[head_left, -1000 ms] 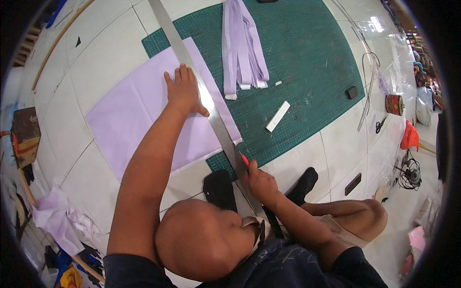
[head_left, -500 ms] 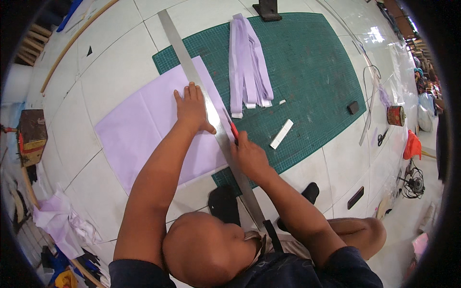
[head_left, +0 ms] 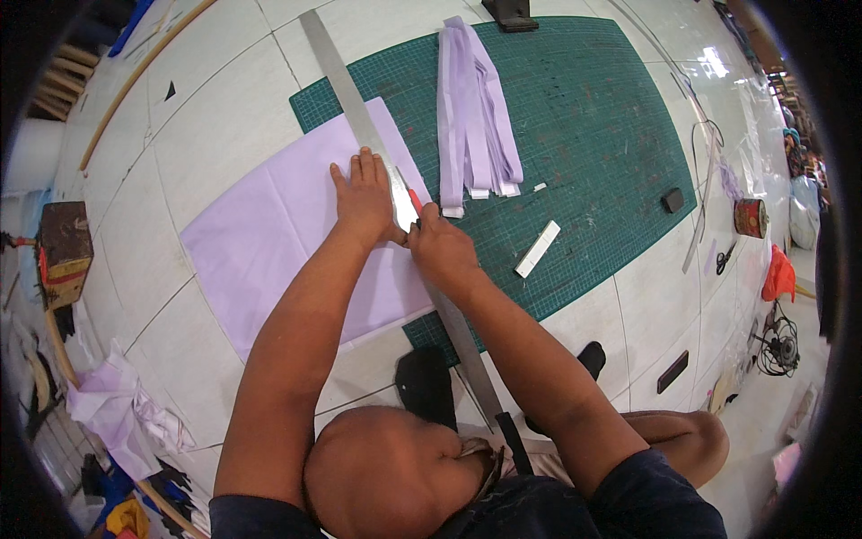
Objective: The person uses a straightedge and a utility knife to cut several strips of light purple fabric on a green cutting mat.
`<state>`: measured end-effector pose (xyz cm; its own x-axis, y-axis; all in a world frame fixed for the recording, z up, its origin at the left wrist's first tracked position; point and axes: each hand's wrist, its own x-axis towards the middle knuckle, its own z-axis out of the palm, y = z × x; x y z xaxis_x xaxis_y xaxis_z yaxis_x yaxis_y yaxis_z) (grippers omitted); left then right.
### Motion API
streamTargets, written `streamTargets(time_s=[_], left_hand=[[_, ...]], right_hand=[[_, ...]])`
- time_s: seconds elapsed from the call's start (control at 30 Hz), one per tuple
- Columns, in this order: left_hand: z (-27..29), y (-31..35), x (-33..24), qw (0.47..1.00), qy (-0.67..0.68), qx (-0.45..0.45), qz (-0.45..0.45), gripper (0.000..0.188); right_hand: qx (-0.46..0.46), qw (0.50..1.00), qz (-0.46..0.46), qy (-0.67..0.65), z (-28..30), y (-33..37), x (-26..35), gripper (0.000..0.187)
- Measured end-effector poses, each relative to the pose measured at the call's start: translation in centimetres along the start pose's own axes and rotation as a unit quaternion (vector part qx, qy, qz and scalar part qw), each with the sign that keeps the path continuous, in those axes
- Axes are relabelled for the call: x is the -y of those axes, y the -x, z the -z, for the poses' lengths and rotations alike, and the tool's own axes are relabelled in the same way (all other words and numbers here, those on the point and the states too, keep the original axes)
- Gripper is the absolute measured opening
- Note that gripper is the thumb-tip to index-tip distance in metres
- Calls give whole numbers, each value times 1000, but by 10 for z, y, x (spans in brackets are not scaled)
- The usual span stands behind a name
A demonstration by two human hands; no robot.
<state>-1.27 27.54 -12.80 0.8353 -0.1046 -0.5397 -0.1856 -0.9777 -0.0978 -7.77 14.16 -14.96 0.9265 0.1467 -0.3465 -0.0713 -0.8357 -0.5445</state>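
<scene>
- On the tiled floor (head_left: 224,117), closest to the camera, the person is sitting with both forearms stretching forward.
- The right hand (head_left: 437,247) is curling its fingers shut around a red-handled cutter (head_left: 414,201), its tip meeting the ruler's right edge.
- The left hand (head_left: 364,193) is lying flat, fingers spread slightly, pressing the long metal ruler (head_left: 346,85) onto the lilac cloth (head_left: 269,234).
- The cloth is lying half on the floor, half on the green mat (head_left: 593,135).
- Farther off, cut lilac strips (head_left: 471,117) are piling on the mat, with a small white bar (head_left: 537,249) to their right.
</scene>
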Motion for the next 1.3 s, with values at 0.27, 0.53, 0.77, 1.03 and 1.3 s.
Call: streamTargets(time_s=[0.27,0.53,0.77,1.03,1.3], left_hand=[[-9,-5,0,1000,-17,-20,1,146],[0,2,2,1000,-1,-4,-7,152],[1,1,-1,1000,10,-4,-4,152],[-3,3,4,1000,-22,-1,-10,152],[25,-36,37,995,89,9,-54,101]], right_hand=[[45,999,0,-26,12,-6,9,28],[155,982,-103,25,25,94,-28,30],[224,960,-149,81,25,206,-75,31],[134,984,-92,76,47,211,-68,31],[35,996,-66,-47,62,136,-54,31]])
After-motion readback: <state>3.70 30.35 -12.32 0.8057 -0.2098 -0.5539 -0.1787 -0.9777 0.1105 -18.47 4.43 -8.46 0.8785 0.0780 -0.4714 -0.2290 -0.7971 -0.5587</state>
